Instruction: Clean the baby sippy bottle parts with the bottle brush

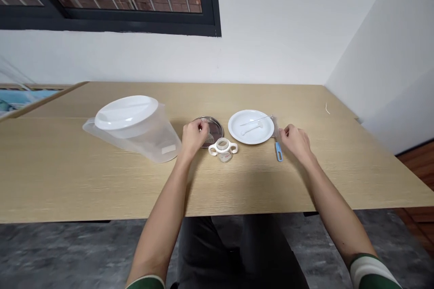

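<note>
My left hand (195,137) is closed over the near-left rim of a round, dark, shiny metal dish (216,130). Something pale and see-through shows by its fingers, too small to name. Just right of it, a small clear baby bottle (224,156) with a white two-handled collar stands upright, its top uncovered. A white oval plate (237,133) carries a thin wire-like rod (249,122) and a clear straw-like piece (251,130). My right hand (295,141) is curled shut, right beside a brush with a blue handle (278,151); whether its fingers hold anything is hidden.
A large translucent plastic pitcher (145,140) with a white lid (127,112) lies tilted on the left of the wooden table (237,189). A small white strip (327,108) is at the far right. The white wall and a dark-framed window (142,18) rise behind.
</note>
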A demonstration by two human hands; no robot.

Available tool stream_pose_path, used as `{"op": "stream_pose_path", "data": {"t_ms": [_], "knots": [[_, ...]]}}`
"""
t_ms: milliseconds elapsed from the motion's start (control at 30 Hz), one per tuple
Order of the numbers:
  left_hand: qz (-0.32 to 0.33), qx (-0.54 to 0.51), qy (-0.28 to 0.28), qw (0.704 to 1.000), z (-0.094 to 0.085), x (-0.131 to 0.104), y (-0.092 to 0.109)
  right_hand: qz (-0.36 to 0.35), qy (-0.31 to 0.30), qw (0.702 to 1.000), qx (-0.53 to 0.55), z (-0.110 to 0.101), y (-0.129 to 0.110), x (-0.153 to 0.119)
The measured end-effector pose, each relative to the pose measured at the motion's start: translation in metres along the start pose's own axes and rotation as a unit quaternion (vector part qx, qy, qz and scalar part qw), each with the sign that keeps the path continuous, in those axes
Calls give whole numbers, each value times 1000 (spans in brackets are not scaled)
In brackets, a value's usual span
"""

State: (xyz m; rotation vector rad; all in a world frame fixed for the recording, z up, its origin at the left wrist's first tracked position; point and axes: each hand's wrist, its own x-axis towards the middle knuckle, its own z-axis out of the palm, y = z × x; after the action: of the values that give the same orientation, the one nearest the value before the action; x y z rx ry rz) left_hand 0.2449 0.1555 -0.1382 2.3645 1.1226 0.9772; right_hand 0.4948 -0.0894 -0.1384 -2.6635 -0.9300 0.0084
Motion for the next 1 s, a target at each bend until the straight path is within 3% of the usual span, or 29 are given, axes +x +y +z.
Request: {"op": "stream_pose_path", "data": {"t_ms": [133, 267, 400, 800, 1000], "knots": [[4, -25, 13, 1000, 0, -1, 2, -76, 43, 992, 86, 0, -1, 32], [34, -34, 10, 999, 2, -2, 2, -135, 76, 983, 98, -2, -1, 68], [55, -22, -2, 998, 3, -3, 2, -137, 36, 989, 40, -2, 2, 89], [64, -7, 0, 998, 2, -3, 2, -163, 37, 986, 18, 3, -3, 100], [50, -14, 5, 999, 0, -3, 3, -161, 84, 971, 155, 7, 16, 97]]}}
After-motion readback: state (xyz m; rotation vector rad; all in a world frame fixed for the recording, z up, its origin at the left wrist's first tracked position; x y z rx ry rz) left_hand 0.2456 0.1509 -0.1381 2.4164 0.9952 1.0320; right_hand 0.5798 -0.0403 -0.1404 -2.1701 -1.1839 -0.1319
